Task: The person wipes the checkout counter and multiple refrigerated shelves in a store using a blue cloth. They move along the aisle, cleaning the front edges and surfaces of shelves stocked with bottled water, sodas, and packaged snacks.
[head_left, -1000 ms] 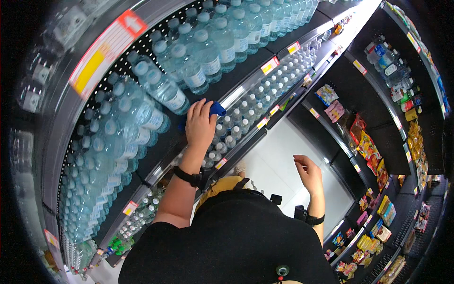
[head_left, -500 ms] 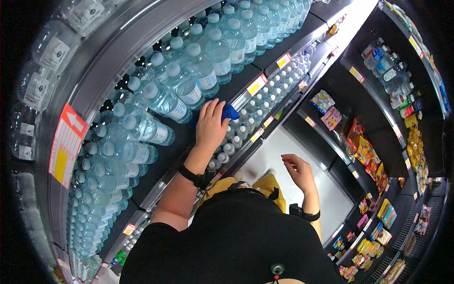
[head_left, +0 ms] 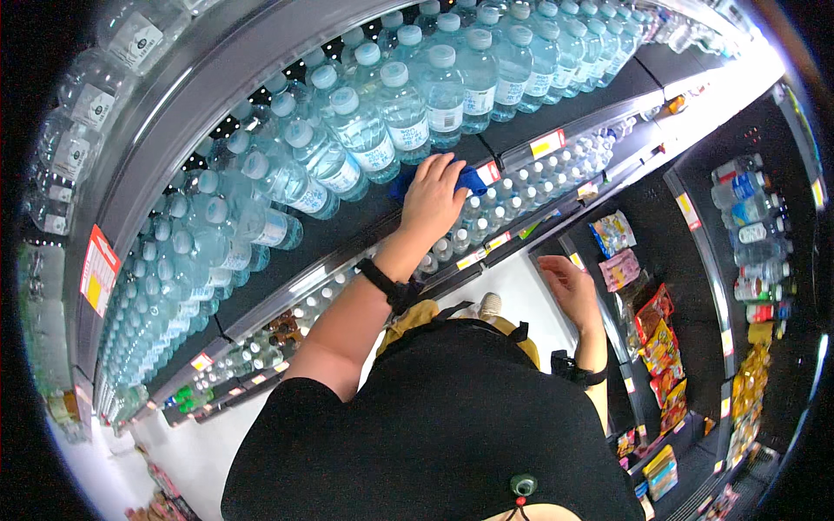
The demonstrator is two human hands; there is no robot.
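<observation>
My left hand (head_left: 432, 204) lies over a blue cloth (head_left: 472, 179), pressing it to the front part of a dark shelf (head_left: 354, 215). Parts of the cloth stick out on both sides of the fingers; the rest is hidden under the palm. Just behind the fingertips stand large clear water bottles (head_left: 405, 115) with pale caps and white labels, packed in rows. Away from the shelf, at the right, my right hand (head_left: 568, 291) hangs in the air with loosely bent fingers and nothing visible in it.
Small white-capped bottles (head_left: 501, 208) fill the shelf below. A price tag (head_left: 547, 143) sits on the shelf edge. Across the aisle, another rack holds colourful snack bags (head_left: 662, 356) and lying bottles (head_left: 754, 233). A red-and-white sign (head_left: 99, 271) juts out at the left.
My left hand and the blue cloth have slid right along the shelf front, past more bottles. The view has turned and shifted, and my right hand shows farther right.
</observation>
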